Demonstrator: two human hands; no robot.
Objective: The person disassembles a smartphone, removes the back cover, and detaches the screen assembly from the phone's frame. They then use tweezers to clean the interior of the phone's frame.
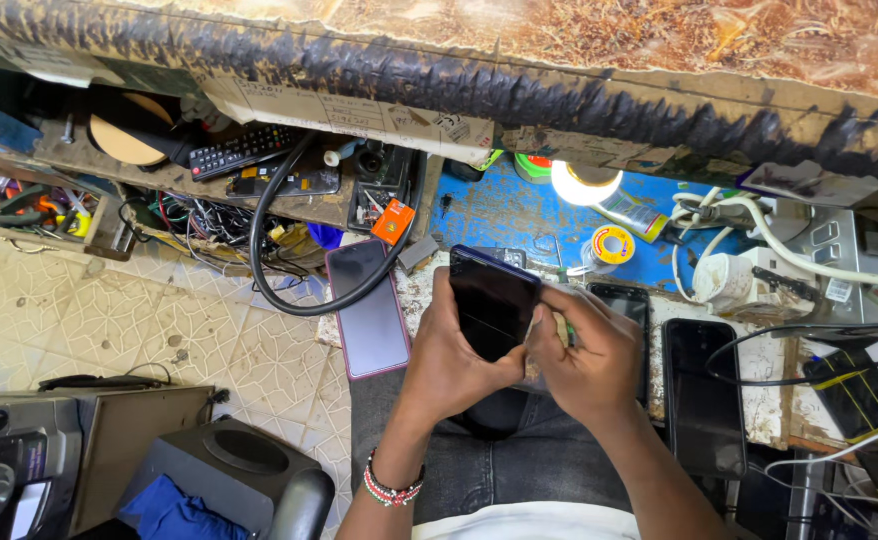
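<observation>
Together, both hands (pixel 519 350) around upright phone (pixel 492 303)

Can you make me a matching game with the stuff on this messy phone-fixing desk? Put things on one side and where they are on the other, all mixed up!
Things:
1. Dark smartphone with a blue edge
2. Black smartphone with a pinkish rim
3. Black remote control with many buttons
4. Round glowing white lamp

Places:
A. On the cluttered shelf at the back left
B. Lying flat on the bench, beside the left hand
C. Held up between both hands, the right hand at its side
D. On the blue surface at the back

Pairs: 1-C, 2-B, 3-A, 4-D
</observation>
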